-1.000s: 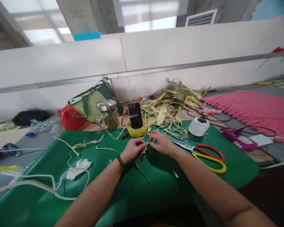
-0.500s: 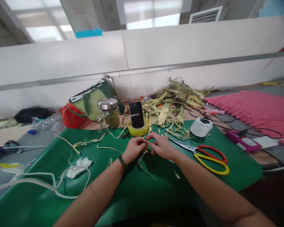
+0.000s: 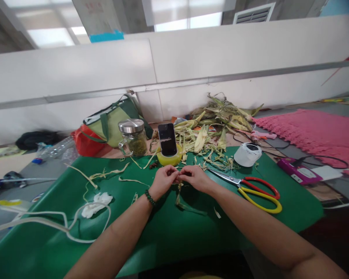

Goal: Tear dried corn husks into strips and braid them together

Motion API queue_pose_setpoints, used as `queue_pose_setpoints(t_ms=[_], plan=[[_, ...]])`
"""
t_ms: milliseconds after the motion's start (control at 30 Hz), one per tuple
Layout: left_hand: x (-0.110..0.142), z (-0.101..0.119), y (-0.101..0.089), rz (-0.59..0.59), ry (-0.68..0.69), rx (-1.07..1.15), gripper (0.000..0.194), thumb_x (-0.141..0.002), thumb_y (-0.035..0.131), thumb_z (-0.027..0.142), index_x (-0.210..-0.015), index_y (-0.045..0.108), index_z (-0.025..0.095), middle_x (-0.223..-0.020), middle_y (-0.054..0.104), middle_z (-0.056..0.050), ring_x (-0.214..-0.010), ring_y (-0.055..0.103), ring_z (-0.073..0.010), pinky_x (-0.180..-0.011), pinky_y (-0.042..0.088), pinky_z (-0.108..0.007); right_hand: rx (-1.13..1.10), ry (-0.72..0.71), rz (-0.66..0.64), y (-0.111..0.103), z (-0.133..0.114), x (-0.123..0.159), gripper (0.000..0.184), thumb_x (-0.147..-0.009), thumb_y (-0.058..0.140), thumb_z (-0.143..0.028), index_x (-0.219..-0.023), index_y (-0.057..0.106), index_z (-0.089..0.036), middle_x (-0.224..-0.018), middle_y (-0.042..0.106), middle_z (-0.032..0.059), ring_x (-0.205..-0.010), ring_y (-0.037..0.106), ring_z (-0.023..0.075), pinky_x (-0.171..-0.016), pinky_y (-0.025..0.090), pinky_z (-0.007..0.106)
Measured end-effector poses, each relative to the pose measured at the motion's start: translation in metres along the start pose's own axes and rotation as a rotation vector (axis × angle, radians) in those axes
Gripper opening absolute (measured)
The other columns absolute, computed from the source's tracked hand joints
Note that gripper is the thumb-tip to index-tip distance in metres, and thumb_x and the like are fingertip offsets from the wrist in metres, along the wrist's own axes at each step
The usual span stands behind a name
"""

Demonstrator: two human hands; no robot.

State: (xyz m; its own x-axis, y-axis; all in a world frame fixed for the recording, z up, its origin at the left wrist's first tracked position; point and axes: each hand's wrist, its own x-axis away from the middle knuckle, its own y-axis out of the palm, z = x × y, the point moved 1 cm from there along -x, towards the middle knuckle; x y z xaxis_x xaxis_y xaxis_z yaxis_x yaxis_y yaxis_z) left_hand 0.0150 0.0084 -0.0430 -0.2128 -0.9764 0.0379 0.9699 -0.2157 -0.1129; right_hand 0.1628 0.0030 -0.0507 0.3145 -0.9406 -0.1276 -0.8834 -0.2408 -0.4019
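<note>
My left hand (image 3: 164, 180) and my right hand (image 3: 195, 178) meet over the green mat (image 3: 151, 248), both pinched together at the fingertips. Between them is a thin piece of corn husk (image 3: 178, 197), whose strands hang below the fingers and trail to the right. The fingers hide its upper part. Just beyond the hands, a phone (image 3: 167, 139) leans upright on a roll of yellow tape (image 3: 169, 158). Scissors (image 3: 244, 186) with one red and one yellow handle lie to the right of my right hand.
Behind lies a heap of corn husks (image 3: 223, 116), with scraps in front. A lidded glass jar (image 3: 135, 143) and a green bag (image 3: 113, 120) stand back left. White cord (image 3: 46, 223) and crumpled tissue (image 3: 97, 204) lie left; a white round object (image 3: 247, 155) and purple power strip (image 3: 299, 170) right.
My right hand's fingers have lowered and closed in against my left hand's fingertips. The hanging husk strands have swung to the right.
</note>
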Motion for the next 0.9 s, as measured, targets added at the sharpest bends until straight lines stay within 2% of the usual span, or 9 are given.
queue_pose_setpoints(t_ms=[133, 233, 300, 433, 500, 600, 700, 767, 900], plan=[[0.0, -0.001, 0.002, 0.003, -0.082, -0.005, 0.025, -0.063, 0.07, 0.032, -0.067, 0.052, 0.015, -0.05, 0.06, 0.002, -0.045, 0.06, -0.0132, -0.044, 0.046, -0.021, 0.082, -0.062, 0.014, 0.001, 0.001, 0.0, 0.011, -0.076, 0.058, -0.019, -0.068, 0.063, -0.015, -0.06, 0.056, -0.0018, -0.057, 0.045, 0.0097, -0.054, 0.034, 0.021], [0.0, 0.0, 0.0, 0.007, -0.073, -0.064, 0.022, -0.071, 0.063, 0.032, -0.077, 0.049, 0.016, -0.054, 0.059, 0.003, -0.041, 0.058, -0.0125, -0.04, 0.042, -0.02, 0.167, -0.085, 0.024, 0.001, 0.002, 0.0, 0.016, -0.078, 0.054, -0.019, -0.064, 0.06, -0.015, -0.058, 0.052, -0.0024, -0.056, 0.043, 0.0095, -0.053, 0.031, 0.021], [0.002, 0.002, -0.004, 0.055, 0.011, -0.134, 0.018, -0.074, 0.058, 0.029, -0.084, 0.049, 0.017, -0.064, 0.061, 0.002, -0.042, 0.055, -0.0102, -0.041, 0.042, -0.021, 0.188, -0.091, 0.023, -0.001, 0.003, -0.001, 0.019, -0.08, 0.052, -0.021, -0.062, 0.057, -0.015, -0.057, 0.05, -0.0029, -0.055, 0.041, 0.0094, -0.052, 0.03, 0.021], [0.009, 0.009, -0.009, 0.179, 0.324, -0.468, 0.018, -0.07, 0.06, 0.017, -0.088, 0.056, 0.017, -0.086, 0.063, -0.004, -0.06, 0.055, -0.011, -0.058, 0.045, -0.024, 0.175, -0.086, 0.012, -0.004, 0.004, -0.002, 0.02, -0.081, 0.051, -0.022, -0.064, 0.057, -0.015, -0.056, 0.05, -0.0031, -0.054, 0.041, 0.0096, -0.053, 0.03, 0.021], [0.013, 0.01, -0.008, 0.132, 0.388, -0.627, 0.02, -0.07, 0.061, 0.015, -0.09, 0.062, 0.018, -0.087, 0.064, -0.004, -0.067, 0.055, -0.0136, -0.064, 0.044, -0.026, 0.161, -0.084, 0.006, -0.005, 0.004, -0.002, 0.019, -0.081, 0.051, -0.022, -0.065, 0.058, -0.015, -0.057, 0.05, -0.0029, -0.055, 0.042, 0.0098, -0.054, 0.031, 0.021], [0.016, 0.008, -0.004, 0.07, 0.396, -0.732, 0.017, -0.074, 0.06, 0.015, -0.088, 0.067, 0.02, -0.082, 0.067, -0.004, -0.077, 0.058, -0.0181, -0.073, 0.043, -0.03, 0.158, -0.104, 0.002, -0.007, 0.004, -0.002, 0.018, -0.081, 0.052, -0.024, -0.068, 0.059, -0.015, -0.061, 0.052, -0.002, -0.058, 0.043, 0.0103, -0.056, 0.032, 0.021], [0.014, 0.004, -0.003, 0.066, 0.356, -0.715, 0.013, -0.076, 0.058, 0.016, -0.08, 0.069, 0.021, -0.081, 0.069, -0.005, -0.082, 0.058, -0.0202, -0.077, 0.042, -0.031, 0.135, -0.126, 0.006, -0.008, 0.004, -0.002, 0.018, -0.082, 0.052, -0.026, -0.07, 0.06, -0.015, -0.064, 0.054, -0.0015, -0.06, 0.044, 0.0106, -0.057, 0.033, 0.021], [0.01, 0.004, -0.004, 0.054, 0.313, -0.626, 0.011, -0.076, 0.058, 0.017, -0.075, 0.069, 0.02, -0.078, 0.068, -0.005, -0.079, 0.058, -0.0196, -0.075, 0.041, -0.031, 0.117, -0.125, 0.008, -0.009, 0.004, -0.002, 0.019, -0.082, 0.052, -0.028, -0.07, 0.06, -0.015, -0.063, 0.053, -0.0016, -0.06, 0.044, 0.0106, -0.057, 0.033, 0.021], [0.005, 0.003, -0.006, -0.111, 0.116, -0.297, 0.02, -0.075, 0.058, 0.032, -0.066, 0.064, 0.015, -0.059, 0.056, 0.0, -0.056, 0.047, -0.0122, -0.055, 0.037, -0.024, 0.111, -0.116, 0.012, -0.009, 0.004, -0.002, 0.021, -0.082, 0.052, -0.029, -0.068, 0.059, -0.015, -0.062, 0.051, -0.0021, -0.06, 0.043, 0.0106, -0.056, 0.033, 0.021]])
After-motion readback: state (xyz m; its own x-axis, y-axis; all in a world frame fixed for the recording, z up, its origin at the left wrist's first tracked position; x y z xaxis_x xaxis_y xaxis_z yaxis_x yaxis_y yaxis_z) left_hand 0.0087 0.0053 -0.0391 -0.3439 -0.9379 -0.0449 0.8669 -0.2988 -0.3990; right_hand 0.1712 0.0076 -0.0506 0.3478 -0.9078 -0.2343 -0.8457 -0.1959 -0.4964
